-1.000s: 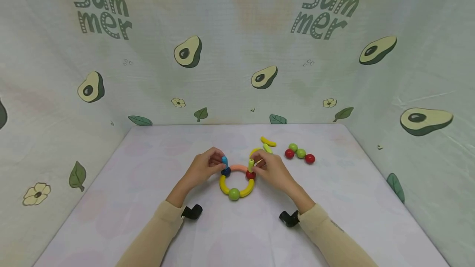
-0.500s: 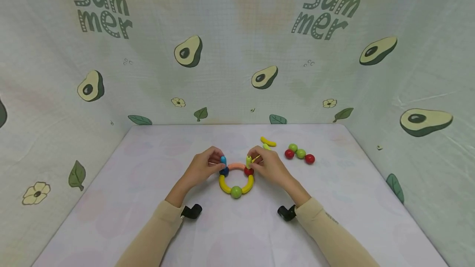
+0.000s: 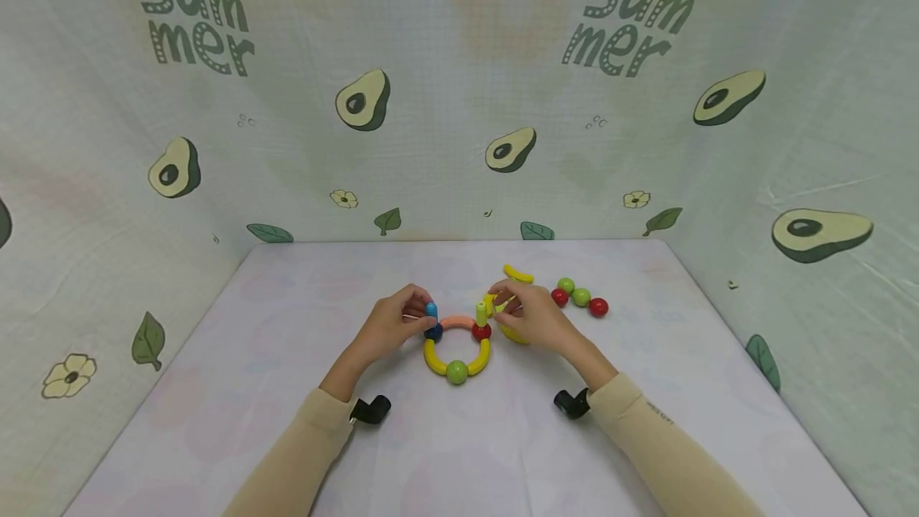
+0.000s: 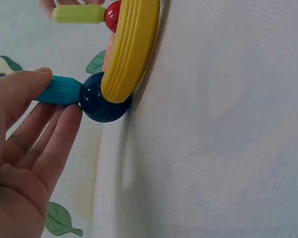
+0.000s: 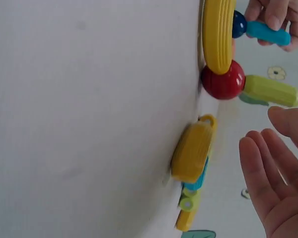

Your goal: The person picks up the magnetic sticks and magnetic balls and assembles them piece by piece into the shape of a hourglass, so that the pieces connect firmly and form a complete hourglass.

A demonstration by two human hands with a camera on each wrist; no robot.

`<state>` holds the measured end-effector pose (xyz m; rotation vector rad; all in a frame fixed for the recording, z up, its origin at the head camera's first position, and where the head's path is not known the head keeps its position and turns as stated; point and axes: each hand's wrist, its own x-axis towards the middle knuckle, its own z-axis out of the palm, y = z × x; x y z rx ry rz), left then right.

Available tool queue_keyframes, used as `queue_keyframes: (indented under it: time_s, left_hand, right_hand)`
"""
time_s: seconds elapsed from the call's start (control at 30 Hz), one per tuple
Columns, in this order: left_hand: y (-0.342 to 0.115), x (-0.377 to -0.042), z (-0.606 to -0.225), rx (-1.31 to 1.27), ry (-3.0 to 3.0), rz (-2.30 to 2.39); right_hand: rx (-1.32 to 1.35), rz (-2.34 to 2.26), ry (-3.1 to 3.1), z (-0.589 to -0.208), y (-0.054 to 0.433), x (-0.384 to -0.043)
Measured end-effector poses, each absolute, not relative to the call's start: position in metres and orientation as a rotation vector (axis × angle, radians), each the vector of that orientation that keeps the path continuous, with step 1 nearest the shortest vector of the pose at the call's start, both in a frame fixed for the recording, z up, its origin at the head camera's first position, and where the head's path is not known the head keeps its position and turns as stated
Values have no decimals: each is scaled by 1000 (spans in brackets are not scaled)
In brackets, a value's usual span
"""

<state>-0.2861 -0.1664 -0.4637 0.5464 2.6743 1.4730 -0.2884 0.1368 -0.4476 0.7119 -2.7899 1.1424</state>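
On the table lies a ring of curved rods and balls: two yellow curved rods [image 3: 433, 359], a green ball [image 3: 456, 372], a salmon curved rod [image 3: 457, 321], a navy ball [image 4: 102, 101] and a red ball [image 5: 223, 82]. A blue rod [image 4: 62, 90] stands upright on the navy ball, and my left hand [image 3: 391, 324] pinches it between thumb and fingers. On the red ball stands a lime-green rod [image 5: 272, 90]. My right hand [image 3: 538, 319] is just right of that rod, apart from it, fingers extended and holding nothing.
Below and behind my right hand lie loose yellow pieces [image 5: 192, 153], with blue and lime-green pieces beyond. A yellow rod [image 3: 518, 274] lies farther back. Red balls [image 3: 598, 307] and green balls [image 3: 581, 297] sit together at the back right.
My right hand has let go of the lime-green rod and moved right. The ring shifted slightly and now stays still. My left hand keeps its pinch on the blue rod.
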Motion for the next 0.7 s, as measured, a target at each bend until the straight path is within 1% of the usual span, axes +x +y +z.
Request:
queue_keyframes:
  time_s: [0.37, 0.7]
  left_hand:
    - [-167, -289, -468, 550, 2673, 1461]
    - [-168, -290, -468, 560, 2687, 1451]
  right_hand:
    - [688, 1022, -2936, -454, 161, -313]
    - [813, 903, -2991, -457, 168, -321]
